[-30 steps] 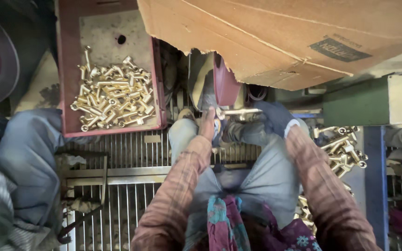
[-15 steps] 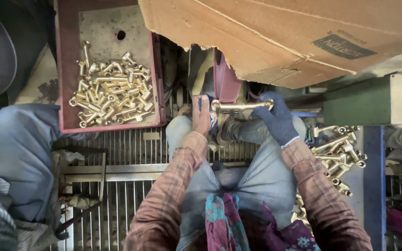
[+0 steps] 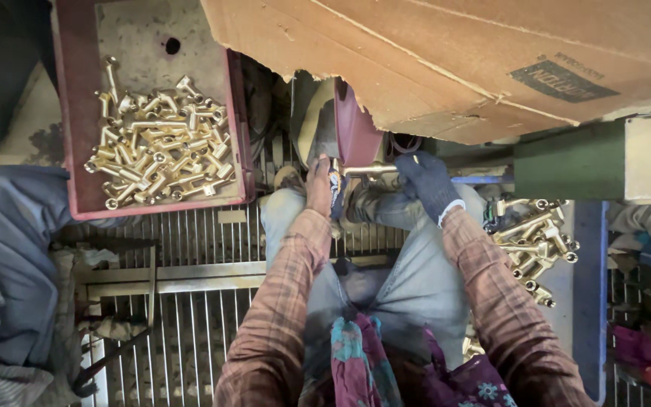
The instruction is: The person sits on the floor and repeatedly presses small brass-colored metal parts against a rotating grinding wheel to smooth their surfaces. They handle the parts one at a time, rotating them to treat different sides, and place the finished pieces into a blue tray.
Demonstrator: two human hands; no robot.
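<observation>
Bare left hand (image 3: pixel 319 183) & dark-gloved right hand (image 3: pixel 429 183) each grip an end of long brass pipe fitting (image 3: pixel 368 169), held level above knees, beside maroon tray (image 3: pixel 236 113) w/ brass fittings.

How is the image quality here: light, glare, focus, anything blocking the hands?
Head view: daylight is soft and even; brass parts in the red tray glint without blowing out; focus is sharp across the frame; a cardboard flap overhangs the top; left hand and gloved right hand lie in shade.
</observation>
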